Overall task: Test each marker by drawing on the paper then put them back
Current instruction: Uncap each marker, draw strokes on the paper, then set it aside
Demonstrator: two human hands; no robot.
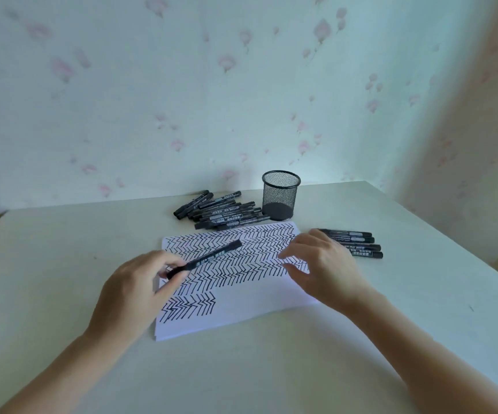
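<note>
Left hands-side first: left hand [134, 289] pinched a black marker [204, 259] near its near end, between thumb and curled fingers, barrel slanting up and to the right above the paper [241, 312]. Right hand [321, 264] hovered over the right edge of the sheet, fingers spread and loosely bent, gripping nothing.

Judged light, stiff, smooth-barrelled; likely a little slick, so best gripped mid-barrel or at the labelled band, not the tapered end. Cap apparently on, far tip blunt; could not confirm.

Paper thin and floppy, liable to slide on the desk [62, 249] unless pinned flat. Covered with rows of zigzag strokes, near strip left blank.

Farther out: heap of markers [221, 210] at the far edge of the sheet, just left of a mesh pen cup [280, 194], which looked empty through the mesh. Second small row of markers [358, 243] right of the sheet, partly behind the right hand.

Hard to make out: label print blurred; which pile tested, could not tell; count within the heap unclear; object at far right cut off by the frame.
</note>
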